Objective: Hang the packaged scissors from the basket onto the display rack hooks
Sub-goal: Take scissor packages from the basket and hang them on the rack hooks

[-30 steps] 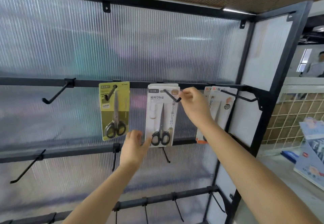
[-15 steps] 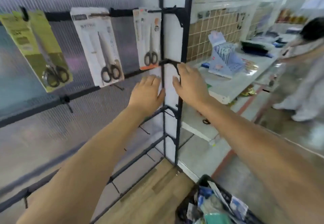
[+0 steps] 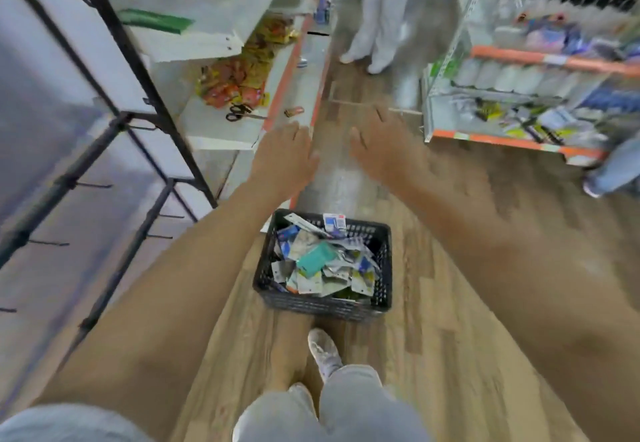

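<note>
A black slatted basket [image 3: 382,261] stands on the wooden floor in front of my feet, heaped with several packaged items, among them a teal pack [image 3: 315,259]. My left hand [image 3: 284,154] and my right hand [image 3: 382,147] hover side by side above and beyond the basket, palms down, fingers relaxed, holding nothing. The black display rack [image 3: 138,119] with its bare hooks runs along the left edge. The hung scissors packs are out of view.
A white shelf [image 3: 214,126] left of the aisle carries loose black scissors [image 3: 239,112] and snack packets. An orange-edged shelf unit [image 3: 530,60] stands at right. A person's legs [image 3: 377,15] stand in the aisle ahead; another person's leg [image 3: 613,168] is at the right edge.
My view has swung down and right from the rack to the floor basket. Both hands left the hung scissors pack and lowered, empty, towards the basket.
</note>
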The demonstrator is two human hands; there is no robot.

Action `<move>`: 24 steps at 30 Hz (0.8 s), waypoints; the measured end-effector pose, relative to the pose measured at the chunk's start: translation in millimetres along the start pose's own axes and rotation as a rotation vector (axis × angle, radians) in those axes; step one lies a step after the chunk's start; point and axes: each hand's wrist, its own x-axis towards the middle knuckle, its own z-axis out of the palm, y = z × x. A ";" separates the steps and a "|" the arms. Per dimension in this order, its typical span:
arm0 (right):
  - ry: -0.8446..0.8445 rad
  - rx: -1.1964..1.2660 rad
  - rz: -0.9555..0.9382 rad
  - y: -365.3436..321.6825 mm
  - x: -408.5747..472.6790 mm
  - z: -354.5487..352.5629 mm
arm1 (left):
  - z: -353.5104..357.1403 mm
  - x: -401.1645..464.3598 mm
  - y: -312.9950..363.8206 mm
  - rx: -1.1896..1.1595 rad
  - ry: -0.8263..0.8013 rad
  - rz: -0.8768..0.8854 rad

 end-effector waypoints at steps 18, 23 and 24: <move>-0.605 -0.104 0.211 174.4 -78.6 191.8 | 242.6 30.0 17.8 -0.072 -0.461 -0.303; -0.759 -0.133 0.180 205.1 -91.4 262.8 | 316.2 14.2 7.3 -0.077 -0.605 -0.286; -0.772 -0.144 0.173 209.0 -94.7 277.2 | 332.4 10.0 4.0 -0.077 -0.633 -0.284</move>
